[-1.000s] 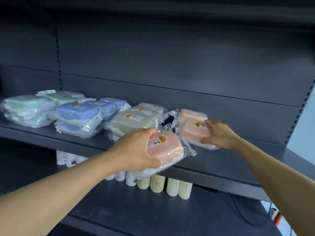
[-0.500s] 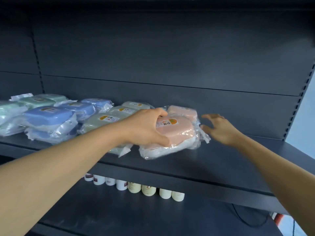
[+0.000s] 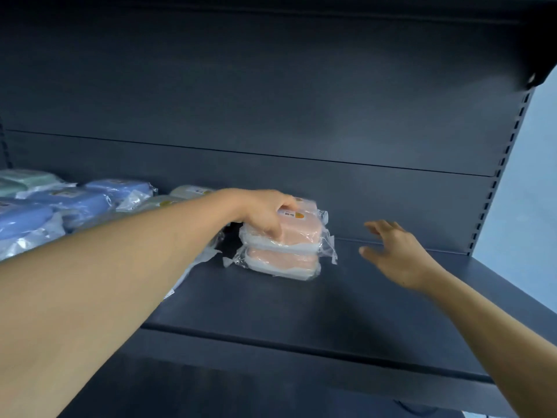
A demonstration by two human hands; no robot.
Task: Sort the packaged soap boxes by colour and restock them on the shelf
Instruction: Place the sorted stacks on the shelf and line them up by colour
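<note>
The left hand (image 3: 265,215) grips the top pink soap box (image 3: 297,229) from above, fingers curled over its near-left edge, and sets it squarely on a second pink box (image 3: 283,262) that lies on the shelf (image 3: 301,309). Held at that corner, the box can be nudged until its edges line up with the one under it — probably the reason for the grip, since the slick wrap would let it slide. The two pink boxes make their own stack, which suits sorting by colour.

The right hand (image 3: 398,254) hovers just right of the grip, fingers spread and holding nothing, apart from the stack. It seems placed to catch or steady the pile if it tips that way.

Left of the grip, partly behind the forearm, lie the beige boxes (image 3: 187,196); further left are the blue boxes (image 3: 75,203), and beyond them the green boxes (image 3: 24,181) at the frame's edge. Loose wrap from the beige boxes reaches close to the pink stack's left side and could catch under it — the one thing crowding the spot. To the right of the grip the shelf is bare metal up to the slotted upright (image 3: 494,188).
</note>
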